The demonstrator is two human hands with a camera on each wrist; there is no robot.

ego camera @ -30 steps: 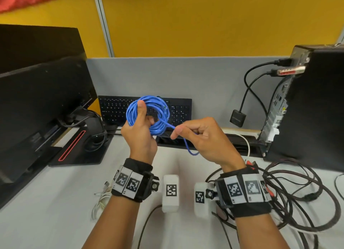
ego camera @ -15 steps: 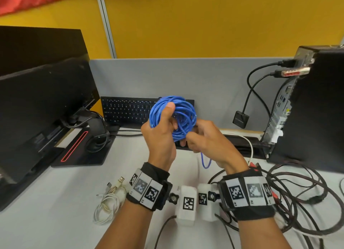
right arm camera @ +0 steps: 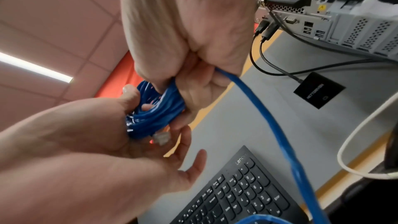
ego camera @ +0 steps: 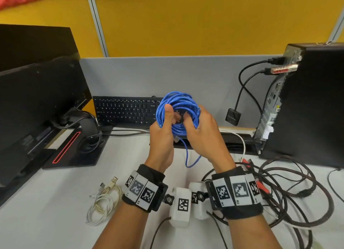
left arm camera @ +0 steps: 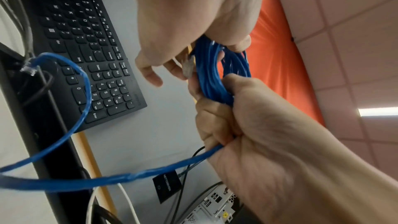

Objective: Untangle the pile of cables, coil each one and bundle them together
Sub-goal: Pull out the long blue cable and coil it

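Observation:
A blue network cable (ego camera: 178, 103), wound into a coil, hangs in the air above the desk in front of the keyboard. My left hand (ego camera: 164, 124) holds the coil's left side, thumb pressed on the strands. The right hand (ego camera: 198, 130) grips the right side with its fingers hooked through the ring. In the left wrist view the coil (left arm camera: 215, 74) runs through both hands, and a loose tail (left arm camera: 84, 94) loops away to a clear plug (left arm camera: 29, 68). In the right wrist view a second plug (right arm camera: 161, 137) lies against the coil (right arm camera: 155, 118) by my left palm.
A coiled white cable (ego camera: 103, 200) lies on the desk at front left. A tangle of dark cables (ego camera: 290, 189) spreads at front right. A keyboard (ego camera: 126, 111) leans at the back, a monitor (ego camera: 37, 99) stands left, a computer tower (ego camera: 307, 99) right.
The right hand has left its pinch on the loose tail and closed on the coil's right side. The coil and both hands have shifted right, and the tail now hangs below.

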